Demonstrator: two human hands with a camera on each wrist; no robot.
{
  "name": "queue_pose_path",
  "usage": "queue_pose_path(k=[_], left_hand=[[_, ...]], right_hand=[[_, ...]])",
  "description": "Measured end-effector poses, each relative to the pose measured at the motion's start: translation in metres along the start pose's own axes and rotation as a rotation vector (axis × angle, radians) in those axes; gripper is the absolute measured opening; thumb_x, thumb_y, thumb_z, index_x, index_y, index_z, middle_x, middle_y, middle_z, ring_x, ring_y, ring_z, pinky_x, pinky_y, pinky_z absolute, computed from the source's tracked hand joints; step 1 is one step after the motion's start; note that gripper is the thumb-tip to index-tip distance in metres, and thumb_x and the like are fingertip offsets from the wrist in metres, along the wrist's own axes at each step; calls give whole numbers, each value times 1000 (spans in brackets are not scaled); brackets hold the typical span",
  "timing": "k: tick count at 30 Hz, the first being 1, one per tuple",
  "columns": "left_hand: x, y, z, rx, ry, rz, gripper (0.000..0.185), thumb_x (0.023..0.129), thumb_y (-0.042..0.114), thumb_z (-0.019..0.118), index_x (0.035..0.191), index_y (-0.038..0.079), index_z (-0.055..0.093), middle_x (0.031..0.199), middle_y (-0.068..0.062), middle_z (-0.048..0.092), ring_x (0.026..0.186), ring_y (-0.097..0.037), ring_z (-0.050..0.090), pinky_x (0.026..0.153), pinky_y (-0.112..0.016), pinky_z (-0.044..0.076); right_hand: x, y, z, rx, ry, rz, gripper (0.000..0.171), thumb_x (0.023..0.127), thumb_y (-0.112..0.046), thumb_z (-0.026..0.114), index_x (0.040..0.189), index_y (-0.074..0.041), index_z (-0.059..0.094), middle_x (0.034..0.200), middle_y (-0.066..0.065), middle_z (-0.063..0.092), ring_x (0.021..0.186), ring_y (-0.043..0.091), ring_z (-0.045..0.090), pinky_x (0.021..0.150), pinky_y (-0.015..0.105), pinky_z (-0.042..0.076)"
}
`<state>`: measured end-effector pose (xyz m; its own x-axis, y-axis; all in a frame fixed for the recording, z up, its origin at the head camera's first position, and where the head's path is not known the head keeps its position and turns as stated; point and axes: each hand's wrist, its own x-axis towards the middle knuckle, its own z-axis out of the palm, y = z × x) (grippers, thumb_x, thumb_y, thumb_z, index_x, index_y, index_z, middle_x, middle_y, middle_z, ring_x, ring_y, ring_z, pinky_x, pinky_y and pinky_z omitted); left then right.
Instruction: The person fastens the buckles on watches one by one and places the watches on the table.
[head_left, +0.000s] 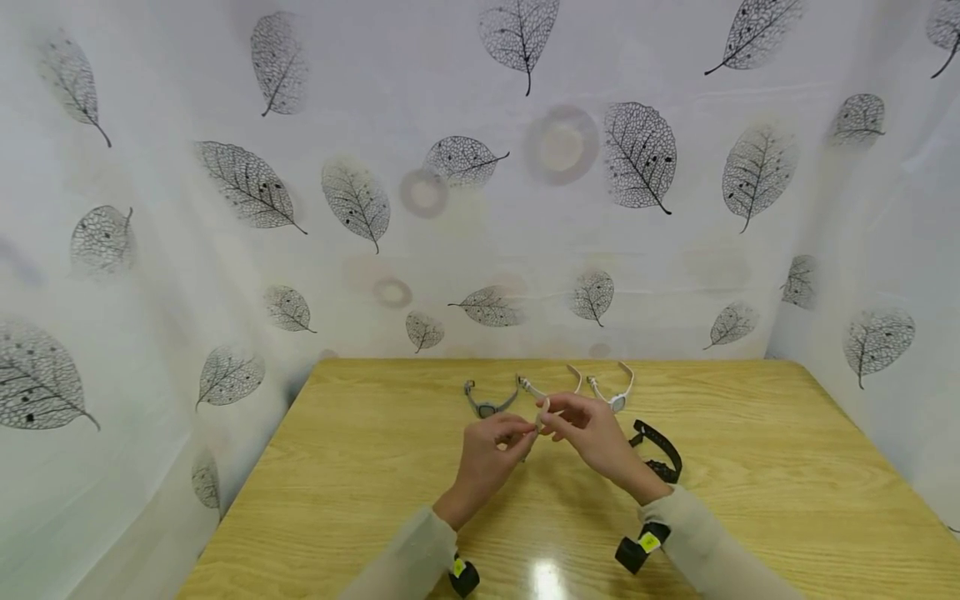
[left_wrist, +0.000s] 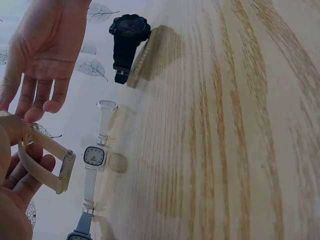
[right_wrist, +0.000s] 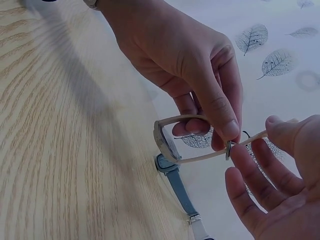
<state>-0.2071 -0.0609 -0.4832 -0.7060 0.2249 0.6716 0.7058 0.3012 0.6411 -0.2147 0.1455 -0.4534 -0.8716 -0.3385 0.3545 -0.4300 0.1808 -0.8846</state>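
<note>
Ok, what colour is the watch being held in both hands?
Cream watch, clearest in the right wrist view.

A cream strapped wristwatch (right_wrist: 172, 145) sits between the hands. At 12 o'clock lie a grey-blue strapped watch (head_left: 487, 403) and a white strapped watch (head_left: 613, 390); at 3 o'clock, a black plastic watch (head_left: 660, 450). The yellow wood-grain counter (head_left: 750, 467) meets a white backdrop with grey leaf prints (head_left: 375, 167).
</note>
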Motion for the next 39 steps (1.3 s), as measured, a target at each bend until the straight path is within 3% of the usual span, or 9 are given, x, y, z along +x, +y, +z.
queue_pose_path(k=[6,10,18,26,30,34,39], left_hand=[[1,2,-1,74,7,91,5,89,0,79,93,2,81,90,-4,74,69,-8,64,60,-19,55],[-1,0,1,87,17,110,7,89,-1,79,95,0,79,91,-6,75,67,-9,65,60,-20,56],[-4,-3,1,-16,51,-53,23,90,7,80,112,3,73,99,-15,76,74,-13,73,66,-21,59],[-5,0,1,-76,97,-89,22,88,6,81,108,4,72,96,-13,76,74,-21,75,65,-28,62],[-4,5,1,-108,114,-144,22,85,-1,82,104,2,72,95,-16,76,74,-28,75,66,-36,63],[-3,13,0,-127,91,-195,22,84,-8,79,104,-5,71,94,-21,74,77,-36,74,69,-43,63],[-3,12,-3,-169,17,-224,27,84,-13,77,109,-7,71,98,-22,73,83,-39,73,73,-46,62]], right_hand=[[1,2,2,4,-7,-5,19,102,-17,67,120,-12,72,109,14,73,87,24,73,74,44,62],[0,1,5,2,-7,6,19,102,-13,67,120,-9,72,109,15,73,87,25,73,73,40,62],[-3,5,5,-31,36,42,21,101,-10,67,121,-6,71,111,15,73,86,27,72,71,40,62],[-5,6,10,9,14,38,19,101,-20,69,116,-9,72,107,11,75,88,24,73,74,40,62],[-5,6,11,14,10,43,18,101,-21,68,115,-10,72,108,12,75,90,24,73,75,42,62],[-5,5,12,12,10,45,20,101,-20,68,117,-7,72,110,16,73,89,22,73,75,41,62],[-5,6,11,2,46,31,18,101,-18,68,117,-9,72,110,17,73,87,22,73,73,39,62]])
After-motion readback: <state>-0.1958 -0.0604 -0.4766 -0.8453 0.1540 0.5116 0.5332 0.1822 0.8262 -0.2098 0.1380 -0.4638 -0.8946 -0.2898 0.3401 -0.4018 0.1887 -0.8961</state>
